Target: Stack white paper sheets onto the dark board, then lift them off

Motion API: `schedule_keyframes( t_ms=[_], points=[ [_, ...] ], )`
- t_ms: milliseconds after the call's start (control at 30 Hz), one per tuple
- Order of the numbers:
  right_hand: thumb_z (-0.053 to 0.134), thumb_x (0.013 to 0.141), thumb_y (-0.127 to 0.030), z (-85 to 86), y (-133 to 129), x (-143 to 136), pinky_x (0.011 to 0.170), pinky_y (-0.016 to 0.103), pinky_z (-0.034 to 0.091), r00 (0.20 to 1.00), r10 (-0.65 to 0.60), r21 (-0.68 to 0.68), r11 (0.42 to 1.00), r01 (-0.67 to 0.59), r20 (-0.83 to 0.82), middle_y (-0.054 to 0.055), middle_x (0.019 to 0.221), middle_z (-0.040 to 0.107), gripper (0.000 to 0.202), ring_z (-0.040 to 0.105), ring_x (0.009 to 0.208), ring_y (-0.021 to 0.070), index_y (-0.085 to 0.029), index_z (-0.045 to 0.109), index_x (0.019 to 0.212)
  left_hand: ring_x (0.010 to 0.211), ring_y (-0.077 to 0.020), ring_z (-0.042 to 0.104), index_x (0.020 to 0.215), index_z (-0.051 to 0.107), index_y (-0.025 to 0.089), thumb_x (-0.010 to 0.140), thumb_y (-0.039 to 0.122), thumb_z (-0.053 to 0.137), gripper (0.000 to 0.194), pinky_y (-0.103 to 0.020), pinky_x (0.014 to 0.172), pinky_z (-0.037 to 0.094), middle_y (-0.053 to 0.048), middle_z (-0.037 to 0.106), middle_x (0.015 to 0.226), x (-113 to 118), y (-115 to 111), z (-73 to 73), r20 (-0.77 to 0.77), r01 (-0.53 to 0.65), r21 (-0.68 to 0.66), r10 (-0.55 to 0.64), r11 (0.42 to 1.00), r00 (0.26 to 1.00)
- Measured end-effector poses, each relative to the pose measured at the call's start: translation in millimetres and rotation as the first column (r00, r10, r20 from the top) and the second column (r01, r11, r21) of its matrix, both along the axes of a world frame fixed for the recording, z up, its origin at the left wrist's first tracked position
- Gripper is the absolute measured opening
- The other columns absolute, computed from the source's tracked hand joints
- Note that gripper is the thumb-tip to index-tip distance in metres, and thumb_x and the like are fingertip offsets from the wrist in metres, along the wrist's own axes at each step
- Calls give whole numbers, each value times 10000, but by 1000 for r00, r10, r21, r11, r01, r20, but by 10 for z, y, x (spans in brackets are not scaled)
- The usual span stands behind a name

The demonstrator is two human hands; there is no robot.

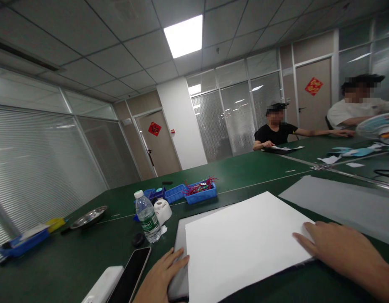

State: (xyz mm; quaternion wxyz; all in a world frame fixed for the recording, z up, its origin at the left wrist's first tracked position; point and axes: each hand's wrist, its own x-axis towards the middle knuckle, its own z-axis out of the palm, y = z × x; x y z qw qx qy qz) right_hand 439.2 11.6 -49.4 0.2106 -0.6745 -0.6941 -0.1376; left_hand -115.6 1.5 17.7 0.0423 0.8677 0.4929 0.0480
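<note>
A large white sheet (241, 244) lies over a grey board (181, 235) on the green table. My left hand (163, 275) rests at the sheet's left edge, its fingers spread over the grey board and a fingertip touching the paper. On the right side my right hand (342, 248) lies at the sheet's edge, thumb and fingers apart, with the fingertips on the paper. Neither hand grasps anything.
Left of the sheet are a phone (131, 273), a white box (104, 284) and a water bottle (147, 219). Blue trays (201, 196) and a metal pan (89, 217) lie beyond. Two people (276, 130) sit across the table (245, 170), near a fan (377, 128).
</note>
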Motion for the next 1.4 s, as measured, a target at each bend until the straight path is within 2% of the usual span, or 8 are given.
schedule_keyframes(
  t_ms=[167,333,633,833,967,1133,1200,1400],
  points=[
    [328,909,-805,-25,34,-34,873,648,545,986,-95,25,995,93,134,224,1202,728,826,698,1030,414,-171,782,1182,1497,-453,431,1615,428,400,734,850,761,1044,-585,1206,418,-52,390,1685,-150,72,-167,13,79,70,-80,994,997],
    [285,931,-772,-25,-1,-97,843,618,544,988,-118,-79,989,127,103,218,1051,736,846,686,946,381,-143,739,1267,1482,-496,419,1627,393,418,712,845,777,1081,-643,1145,465,-65,367,1695,-307,215,-410,-10,156,118,-156,981,988],
    [267,880,-850,99,-91,-306,856,622,559,993,-100,-79,991,105,64,243,1196,704,923,673,1042,410,-152,771,1212,1454,-441,489,1596,441,447,821,786,744,898,-609,1128,499,-52,446,1652,-208,5,-134,26,151,156,-156,976,987],
    [340,918,-741,91,-62,-333,910,645,543,994,-39,-62,997,46,107,210,1161,736,766,673,1063,402,-182,768,1217,1409,-430,550,1499,595,420,827,778,740,776,-597,1096,526,-51,551,1579,-215,91,-209,11,110,166,-114,980,993],
    [333,964,-689,184,67,37,901,578,531,995,-64,-98,993,71,76,180,1123,737,692,661,1040,361,-209,769,1206,1401,-417,564,1459,634,439,806,770,768,744,-567,1104,527,-32,582,1555,-191,102,-217,30,91,166,-97,982,995],
    [421,927,-628,158,250,863,1126,659,329,960,-274,-100,955,278,57,301,1513,497,765,416,1433,478,-85,616,1430,1404,-414,564,1442,648,444,788,771,783,743,-560,1114,519,-28,586,1551,-159,84,-178,40,78,142,-84,987,996],
    [412,924,-663,79,281,1090,1059,681,373,936,-352,-168,921,351,26,341,1435,547,796,522,1332,497,-72,629,1411,1415,-412,551,1447,643,443,809,758,772,722,-565,1119,512,-25,573,1560,-143,74,-159,45,74,132,-81,988,996],
    [279,1009,-577,-64,293,1076,956,536,477,967,-252,-255,933,254,43,235,1380,628,669,641,1156,375,-158,702,1315,1451,-403,505,1474,618,433,865,742,719,690,-573,1150,480,-21,534,1586,-32,-20,-37,29,23,89,-26,996,999]
  ],
)
